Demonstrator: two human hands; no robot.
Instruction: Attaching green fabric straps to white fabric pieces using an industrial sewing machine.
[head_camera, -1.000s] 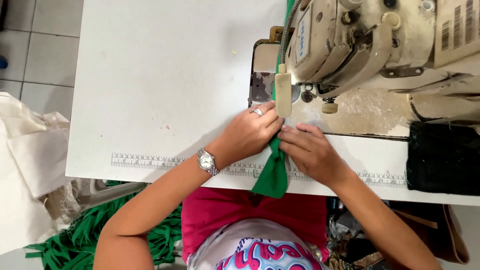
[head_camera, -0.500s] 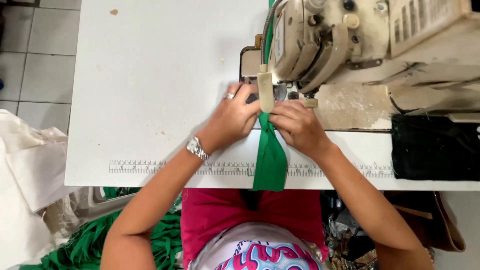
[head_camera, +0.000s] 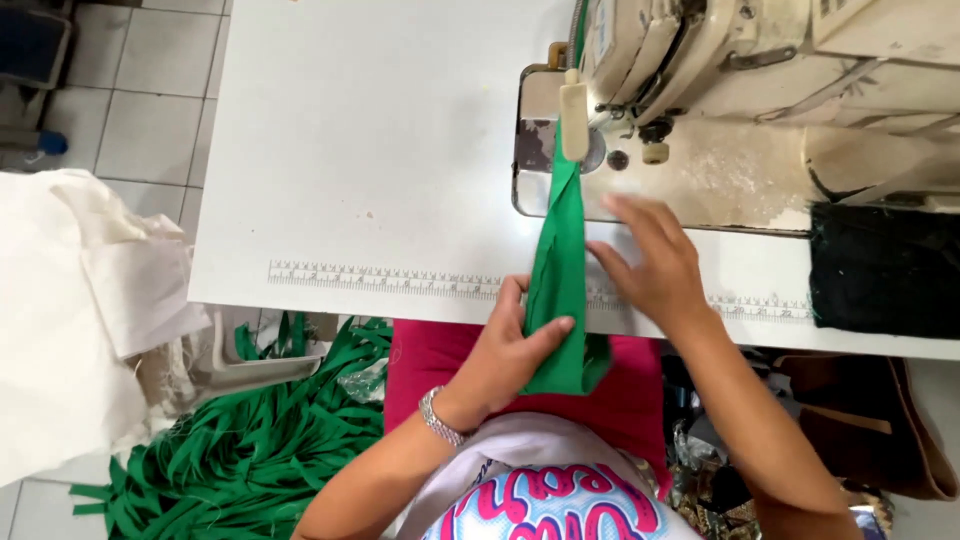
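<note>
Now hands (head_camera: 510, 350) pulled back, green strip (head_camera: 560, 270) stretched longer.

This is a garment sewing workshop. An industrial sewing machine (head_camera: 720, 60), cream and worn, sits on a white bench (head_camera: 380, 150) that has a measuring scale (head_camera: 380, 280) printed along its front edge. A green fabric strip (head_camera: 560, 270) runs from under the machine's head. On the tiled floor (head_camera: 140, 110) beside the bench lies a heap of green strips (head_camera: 250, 450), next to a pile of cream cloth (head_camera: 70, 320).
</note>
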